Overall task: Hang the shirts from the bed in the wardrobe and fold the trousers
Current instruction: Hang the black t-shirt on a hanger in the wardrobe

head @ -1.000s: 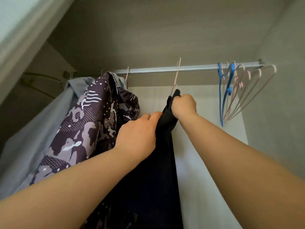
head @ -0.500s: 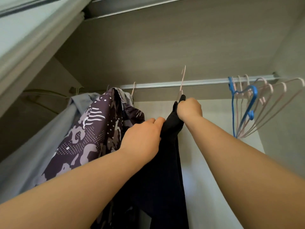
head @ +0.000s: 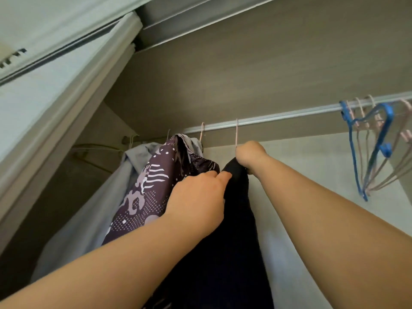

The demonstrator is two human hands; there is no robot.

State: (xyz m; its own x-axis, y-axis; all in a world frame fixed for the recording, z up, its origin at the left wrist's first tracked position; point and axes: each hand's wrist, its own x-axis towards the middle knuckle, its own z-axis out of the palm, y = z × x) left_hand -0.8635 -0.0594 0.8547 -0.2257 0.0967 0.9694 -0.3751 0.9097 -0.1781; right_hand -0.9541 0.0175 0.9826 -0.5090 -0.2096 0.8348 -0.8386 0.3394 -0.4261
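Under the rail (head: 289,115), fingers (head: 219,176) clutch black shirt (head: 234,219).

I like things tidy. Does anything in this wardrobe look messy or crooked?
Yes. The blue hanger at the right end of the rail hangs twisted across the pink hangers, and the patterned shirt looks bunched up at its top.
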